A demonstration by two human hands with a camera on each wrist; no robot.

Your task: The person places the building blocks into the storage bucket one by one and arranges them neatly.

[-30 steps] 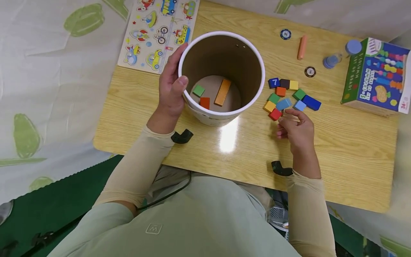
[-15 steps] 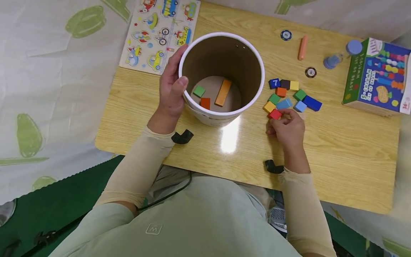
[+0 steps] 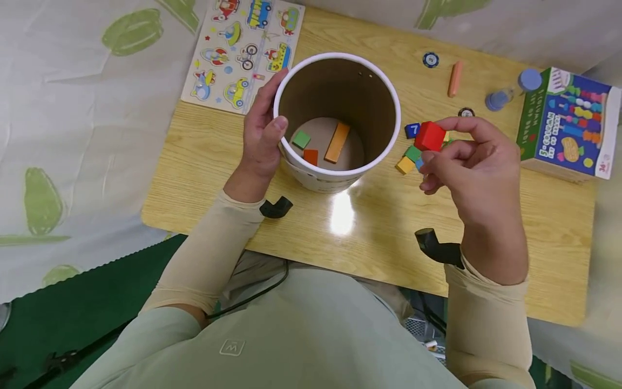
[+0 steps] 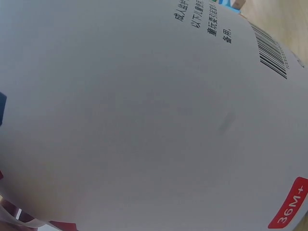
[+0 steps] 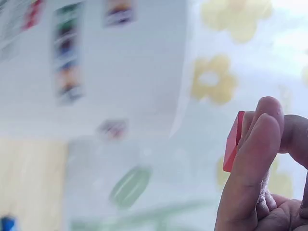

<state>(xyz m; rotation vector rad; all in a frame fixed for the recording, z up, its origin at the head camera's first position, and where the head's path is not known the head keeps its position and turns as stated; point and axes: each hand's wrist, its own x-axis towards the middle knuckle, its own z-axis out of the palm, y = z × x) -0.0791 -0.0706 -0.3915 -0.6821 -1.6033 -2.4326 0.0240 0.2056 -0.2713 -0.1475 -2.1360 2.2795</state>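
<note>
My left hand (image 3: 262,129) grips the left rim of a white bucket (image 3: 335,172), thumb toward the front and fingers round its outer side. Inside the bucket lie a green block (image 3: 301,139), an orange-red block (image 3: 310,157) and a long orange block (image 3: 337,142). Raised above the table, my right hand (image 3: 478,167) pinches a red block (image 3: 430,136) between thumb and fingertips. Behind it sit loose blocks, among them a yellow one (image 3: 405,165) and a blue one marked 7 (image 3: 412,130); others are hidden by the hand. The left wrist view shows the bucket's printed wall (image 4: 144,115).
A picture puzzle board (image 3: 233,59) lies at the back left. At the back right are poker chips (image 3: 430,60), an orange stick (image 3: 455,79), a small blue-capped bottle (image 3: 499,100) and a bead-set box (image 3: 566,121). The wooden table (image 3: 369,259) has rounded corners.
My right hand has taken the red block from the front of the pile and lifted it up off the table. The left hand still holds the bucket in place.
</note>
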